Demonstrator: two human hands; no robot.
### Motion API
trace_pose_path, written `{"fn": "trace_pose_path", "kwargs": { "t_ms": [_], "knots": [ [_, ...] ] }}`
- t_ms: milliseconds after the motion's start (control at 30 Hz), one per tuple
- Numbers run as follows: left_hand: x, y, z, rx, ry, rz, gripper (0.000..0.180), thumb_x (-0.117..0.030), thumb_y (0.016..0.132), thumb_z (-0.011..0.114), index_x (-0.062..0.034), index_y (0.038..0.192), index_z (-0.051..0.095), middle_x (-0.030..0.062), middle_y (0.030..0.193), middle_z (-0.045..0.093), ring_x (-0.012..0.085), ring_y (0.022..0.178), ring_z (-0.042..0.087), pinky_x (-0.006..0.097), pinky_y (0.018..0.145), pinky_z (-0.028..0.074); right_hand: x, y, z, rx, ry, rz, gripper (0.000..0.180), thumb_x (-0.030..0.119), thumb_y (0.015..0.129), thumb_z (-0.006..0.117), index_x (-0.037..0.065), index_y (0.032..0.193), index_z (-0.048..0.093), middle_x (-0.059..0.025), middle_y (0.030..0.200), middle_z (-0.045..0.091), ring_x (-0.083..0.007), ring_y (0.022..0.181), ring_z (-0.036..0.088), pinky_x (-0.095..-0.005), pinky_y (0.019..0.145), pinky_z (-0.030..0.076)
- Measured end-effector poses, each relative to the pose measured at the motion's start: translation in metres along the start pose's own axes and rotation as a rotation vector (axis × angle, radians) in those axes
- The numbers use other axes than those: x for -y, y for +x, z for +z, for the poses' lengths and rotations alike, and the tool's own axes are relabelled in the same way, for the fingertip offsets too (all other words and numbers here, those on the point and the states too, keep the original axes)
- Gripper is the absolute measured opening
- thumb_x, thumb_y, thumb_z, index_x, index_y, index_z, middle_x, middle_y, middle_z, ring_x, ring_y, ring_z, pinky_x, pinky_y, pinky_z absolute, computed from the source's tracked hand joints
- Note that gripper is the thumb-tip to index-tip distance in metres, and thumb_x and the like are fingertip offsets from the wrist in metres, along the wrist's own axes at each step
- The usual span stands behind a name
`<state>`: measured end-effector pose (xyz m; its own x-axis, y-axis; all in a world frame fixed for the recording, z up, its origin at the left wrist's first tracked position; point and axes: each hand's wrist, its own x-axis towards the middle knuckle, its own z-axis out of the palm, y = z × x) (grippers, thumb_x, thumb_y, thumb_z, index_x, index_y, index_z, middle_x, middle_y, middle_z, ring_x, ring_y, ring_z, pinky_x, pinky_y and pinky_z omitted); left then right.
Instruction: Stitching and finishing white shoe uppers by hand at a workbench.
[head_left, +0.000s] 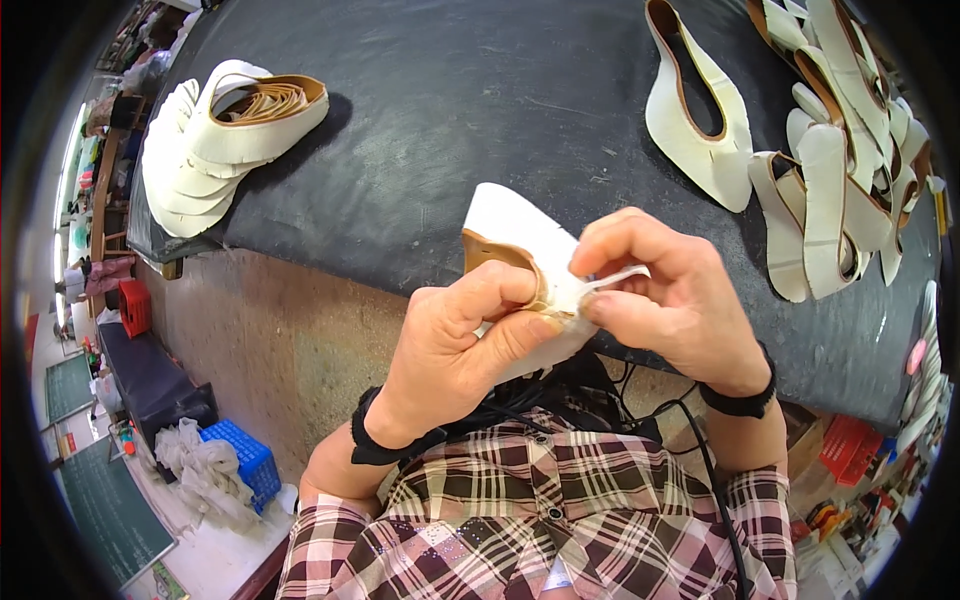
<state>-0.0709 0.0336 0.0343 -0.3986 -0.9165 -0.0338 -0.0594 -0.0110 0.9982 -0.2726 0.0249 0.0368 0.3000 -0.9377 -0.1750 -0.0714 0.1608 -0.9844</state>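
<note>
At centre, the left hand (450, 340) pinches a white shoe upper (508, 215), thumb best kept near the worked edge; toward three o'clock, the right hand (665, 290) has fingers narrow around a white strip (629, 273), pinch unclear; light, even tension should keep it flat.

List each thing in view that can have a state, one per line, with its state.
Left hand: closed on held white upper
Right hand: fingers around thin white strip
Held white upper: tilted, gripped
Thin white strip: sticking out
Left stack: nested
Right pile: loosely heaped
Single upper: lying beside right pile
Pale plastic: crumpled
</note>
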Motion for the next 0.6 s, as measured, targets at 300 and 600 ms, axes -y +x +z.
{"fn": "trace_pose_path", "kwargs": {
  "t_ms": [300, 600],
  "knots": [
    [0.001, 0.003, 0.023, -0.136, 0.374, 0.176, 0.013, -0.007, 0.083, 0.066, -0.0004, 0.092, 0.06, 0.0004, 0.071, 0.06, 0.0026, 0.061, 0.051, 0.018, 0.055, 0.042, 0.022, 0.003, -0.012, 0.023, -0.042, 0.117, 0.008, 0.006, 0.077, 0.063, -0.001, 0.079, 0.06, 0.0003, 0.075, 0.057, -0.0032, 0.061, 0.05, -0.0175, 0.052, 0.039],
    [0.01, 0.017, 0.045, -0.326, 0.454, 0.348, 0.017, -0.006, 0.082, 0.066, -0.0027, 0.095, 0.055, 0.0056, 0.067, 0.061, 0.0106, 0.056, 0.059, 0.023, 0.05, 0.046, 0.034, -0.014, -0.005, -0.067, 0.482, 0.294, 0.017, 0.0, 0.081, 0.062, 0.0, 0.09, 0.048, -0.0088, 0.075, 0.062, -0.0031, 0.047, 0.046, -0.0142, 0.041, 0.033]
  ]
}}
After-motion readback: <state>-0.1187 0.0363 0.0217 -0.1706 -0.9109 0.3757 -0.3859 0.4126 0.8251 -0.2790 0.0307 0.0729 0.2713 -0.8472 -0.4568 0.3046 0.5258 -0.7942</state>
